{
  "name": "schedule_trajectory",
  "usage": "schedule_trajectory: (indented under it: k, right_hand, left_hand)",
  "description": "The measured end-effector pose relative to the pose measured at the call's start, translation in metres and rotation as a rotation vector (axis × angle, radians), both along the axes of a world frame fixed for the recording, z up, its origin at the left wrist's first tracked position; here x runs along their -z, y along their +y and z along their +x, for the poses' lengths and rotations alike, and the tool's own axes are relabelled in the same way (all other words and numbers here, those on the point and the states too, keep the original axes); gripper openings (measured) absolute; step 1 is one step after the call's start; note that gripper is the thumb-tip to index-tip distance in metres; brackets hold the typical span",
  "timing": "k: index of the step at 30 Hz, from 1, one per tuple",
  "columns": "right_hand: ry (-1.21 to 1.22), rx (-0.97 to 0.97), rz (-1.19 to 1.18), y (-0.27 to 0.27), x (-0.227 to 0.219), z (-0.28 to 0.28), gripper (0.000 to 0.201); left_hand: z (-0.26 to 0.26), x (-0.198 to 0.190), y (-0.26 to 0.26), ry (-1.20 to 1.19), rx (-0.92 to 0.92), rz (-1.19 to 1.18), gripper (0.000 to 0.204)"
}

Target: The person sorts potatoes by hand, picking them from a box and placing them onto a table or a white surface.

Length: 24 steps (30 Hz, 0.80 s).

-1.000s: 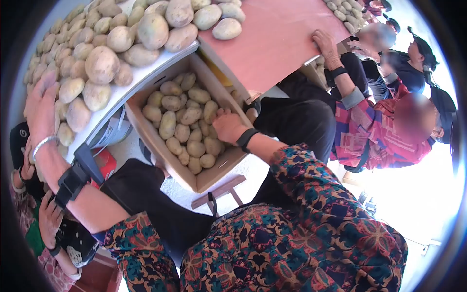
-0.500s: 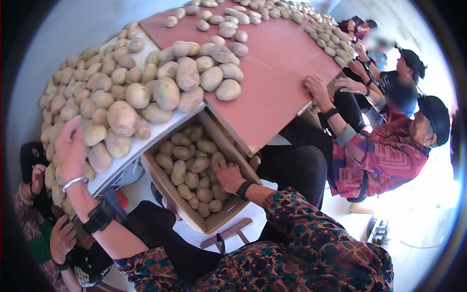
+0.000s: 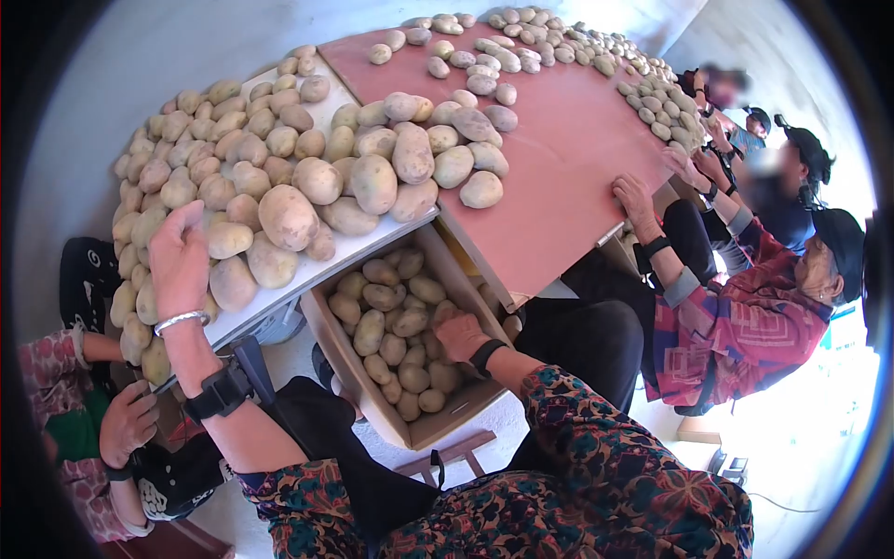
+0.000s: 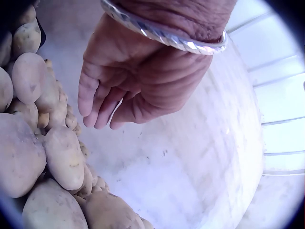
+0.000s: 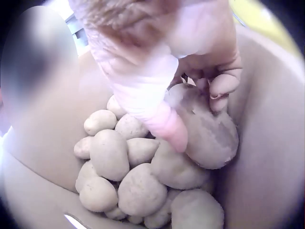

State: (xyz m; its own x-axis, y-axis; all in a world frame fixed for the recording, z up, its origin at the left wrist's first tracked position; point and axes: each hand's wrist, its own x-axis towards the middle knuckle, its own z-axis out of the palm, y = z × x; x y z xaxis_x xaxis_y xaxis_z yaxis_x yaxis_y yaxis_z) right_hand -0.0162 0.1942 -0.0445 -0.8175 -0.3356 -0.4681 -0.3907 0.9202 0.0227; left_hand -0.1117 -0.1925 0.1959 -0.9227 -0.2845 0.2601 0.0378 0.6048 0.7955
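Head view: left hand (image 3: 179, 256) up at the edge of the potato heap (image 3: 289, 177) on the white table (image 3: 279, 284), right hand (image 3: 461, 334) down in the cardboard box (image 3: 424, 430) under it. Left wrist view: fingers (image 4: 97, 98) loosely straight, holding nothing, just beside the pile. Right wrist view: thumb and fingers curled round one large potato (image 5: 209, 131) against the box wall, atop the rest. Likely risks: edge potatoes nudged off the table; a dropped one bruising those beneath.
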Motion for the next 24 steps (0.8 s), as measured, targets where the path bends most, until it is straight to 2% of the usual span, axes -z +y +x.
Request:
schedule_trajectory:
  k: [1, 3, 7, 9, 11, 13, 15, 17, 18, 20, 21, 23, 24]
  right_hand:
    - [-0.001, -0.01, 0.001, -0.004, -0.012, -0.003, 0.03]
    - [-0.215, 0.139, -0.074, -0.011, -0.044, -0.009, 0.034]
    - [-0.319, 0.195, -0.16, -0.026, -0.11, -0.024, 0.038]
    - [-0.348, 0.18, -0.499, -0.023, -0.156, -0.031, 0.045]
    - [-0.313, 0.191, -0.679, -0.016, -0.208, -0.042, 0.05]
    - [-0.211, 0.278, -0.812, -0.007, -0.256, -0.049, 0.048]
    - [-0.013, 0.353, -0.998, 0.008, -0.271, -0.063, 0.047]
    - [0.205, 0.405, -1.339, 0.018, -0.265, -0.091, 0.048]
    - [0.205, 0.401, -1.339, 0.018, -0.263, -0.105, 0.048]
    - [0.64, 0.494, -1.328, 0.005, -0.264, -0.129, 0.048]
    - [0.639, 0.493, -1.332, 0.003, -0.257, -0.144, 0.048]
    - [1.025, 0.346, -0.913, -0.002, -0.239, -0.165, 0.048]
    - [1.026, 0.345, -0.916, -0.003, -0.234, -0.167, 0.048]
  left_hand:
    - [0.0, 0.0, -0.002, 0.007, 0.01, 0.011, 0.033]
    - [-0.001, 0.001, -0.004, 0.014, -0.002, 0.01, 0.033]
    - [-0.001, -0.001, 0.0, 0.015, -0.019, 0.004, 0.033]
    - [0.001, -0.001, 0.0, 0.012, -0.018, 0.02, 0.033]
    - [0.003, -0.001, 0.001, 0.005, -0.015, 0.036, 0.034]
    - [0.004, 0.0, 0.002, 0.018, -0.036, 0.066, 0.035]
    - [0.004, 0.002, -0.002, 0.011, -0.027, 0.085, 0.034]
    - [0.002, 0.008, -0.009, 0.004, -0.019, 0.101, 0.033]
    - [0.001, 0.013, -0.013, 0.029, -0.004, 0.116, 0.032]
    - [0.002, 0.01, -0.011, 0.055, 0.01, 0.128, 0.032]
    - [0.004, 0.003, -0.005, 0.036, -0.001, 0.08, 0.031]
    - [0.004, 0.0, -0.004, 0.018, -0.015, 0.028, 0.03]
    - [0.002, 0.004, -0.008, 0.023, -0.018, 0.003, 0.03]
